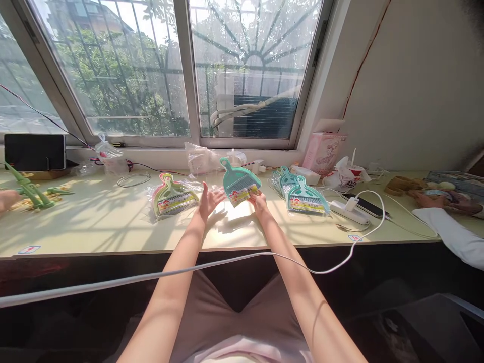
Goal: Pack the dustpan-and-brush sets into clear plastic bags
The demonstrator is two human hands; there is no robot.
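Observation:
My right hand [258,201] pinches the lower edge of a teal mini brush-and-dustpan set [239,182] and holds it upright above the pale green table [113,222]. My left hand [209,199] is open, fingers spread, just left of the set and not touching it. A green and pink dustpan set in a clear bag [173,196] lies to the left of my left hand. A stack of teal dustpan sets [302,194] lies to the right of my right hand.
A white power strip [348,212] and phone [365,203] lie right, with a white cable [227,262] trailing across my lap. A pink box [323,151], plastic bags [204,159] and a black device [35,151] line the sill. Other people's hands appear at far left [5,199] and right [427,200].

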